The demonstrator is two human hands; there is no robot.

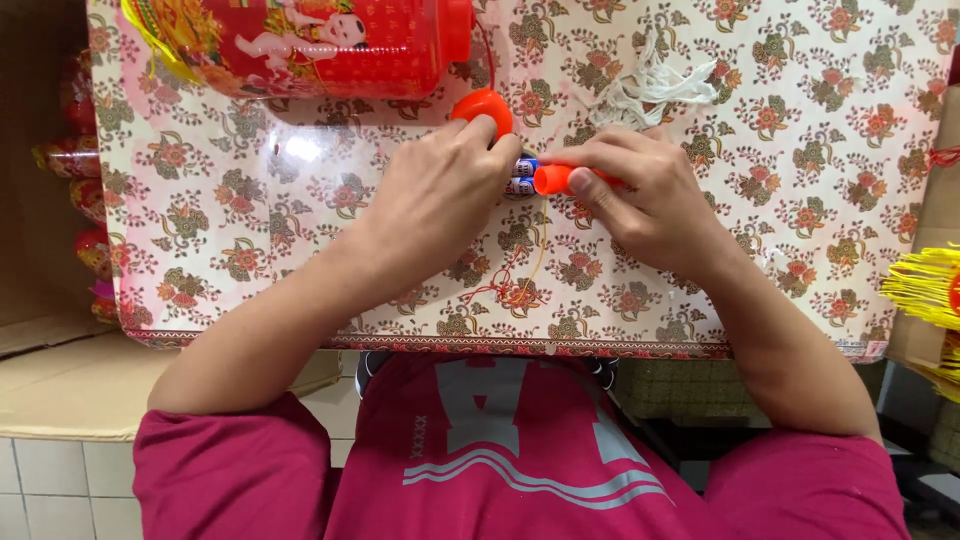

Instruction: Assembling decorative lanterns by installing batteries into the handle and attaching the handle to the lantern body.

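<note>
My left hand (440, 190) grips a small tube-shaped object with a blue and white label (522, 175), and its fingertips rest by an orange round piece (483, 105) joined to a red lantern. My right hand (640, 195) pinches an orange cap (553, 179) at the tube's end. The two hands meet over the middle of the table. A red and gold lantern (300, 40) lies on its side at the table's far left. A thin red and yellow cord with a knot (515, 285) trails from under my hands toward me.
The table (800, 200) wears a floral cloth under clear plastic. A bundle of white strings (650, 90) lies behind my right hand. Yellow tassels (925, 285) hang at the right edge. More red lanterns (80, 150) sit in a cardboard box at left.
</note>
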